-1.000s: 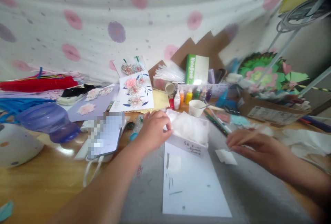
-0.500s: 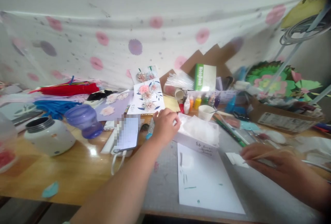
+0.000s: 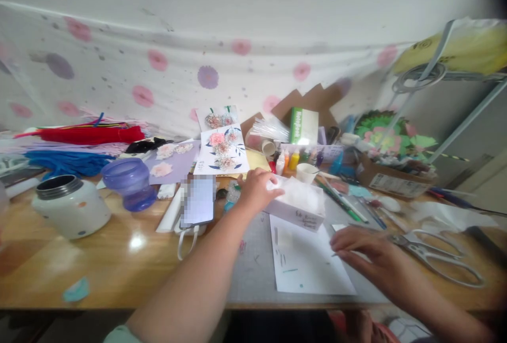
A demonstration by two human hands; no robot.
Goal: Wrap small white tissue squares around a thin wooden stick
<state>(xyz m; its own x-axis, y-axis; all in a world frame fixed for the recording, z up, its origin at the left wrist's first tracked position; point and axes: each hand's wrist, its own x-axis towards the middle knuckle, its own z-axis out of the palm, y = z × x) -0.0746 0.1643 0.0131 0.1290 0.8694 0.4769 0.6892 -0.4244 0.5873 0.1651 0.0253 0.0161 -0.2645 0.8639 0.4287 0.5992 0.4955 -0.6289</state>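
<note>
My left hand (image 3: 257, 190) reaches forward to the left end of a small white box (image 3: 293, 215). Its fingers curl downward and the thumb lies by the box rim; what they hold, if anything, is hidden. White, sheet-like material (image 3: 304, 195) fills the box. On the right, my right hand (image 3: 364, 250) is closed around a thin stick-like tool, whose tip shows past the fingers. That hand hovers by the right edge of a white paper sheet (image 3: 309, 264) with green and dark marks. A small white piece partly shows behind it.
Large scissors (image 3: 439, 253) lie to the right. Behind the box stand a paper cup (image 3: 307, 172) and several small paint bottles (image 3: 293, 161). Leftward are a phone (image 3: 203, 200), a purple vase-like container (image 3: 129, 184) and a white jar (image 3: 71, 208). A carton (image 3: 396, 177) stands back right.
The view has turned right, bringing the scissors into sight. My right hand has moved left toward the paper sheet. My left hand has shifted slightly right along the box end.
</note>
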